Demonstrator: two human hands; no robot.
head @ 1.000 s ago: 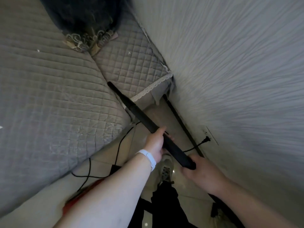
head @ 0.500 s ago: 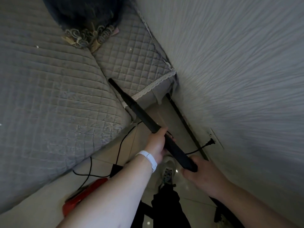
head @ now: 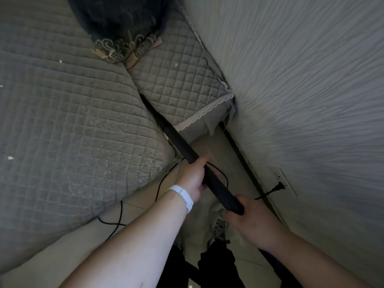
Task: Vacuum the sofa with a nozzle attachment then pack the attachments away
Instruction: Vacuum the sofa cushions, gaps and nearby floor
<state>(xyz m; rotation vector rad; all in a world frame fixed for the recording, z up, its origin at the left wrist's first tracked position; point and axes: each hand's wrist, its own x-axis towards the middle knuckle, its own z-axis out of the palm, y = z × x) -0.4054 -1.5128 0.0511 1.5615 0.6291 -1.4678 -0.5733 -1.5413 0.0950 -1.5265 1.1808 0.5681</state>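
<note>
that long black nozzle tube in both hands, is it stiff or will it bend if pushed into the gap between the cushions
Probably stiff: the black nozzle tube runs dead straight from the right hand, past the left hand, to its tip. The slim tapered tip sits in the seam of the quilted cushions, so it should slide in. It looks smooth, possibly slippery.

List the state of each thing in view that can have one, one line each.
Crevice nozzle: tip pushed into the gap between two sofa cushions.
Black wand: held in both hands, angled up toward the sofa.
Left hand: grip closed mid-wand.
Right hand: grip closed on the wand's near end.
Power plug: at the wall socket; whether it is seated is unclear.
White crumbs: lying on the quilted cover.
</note>
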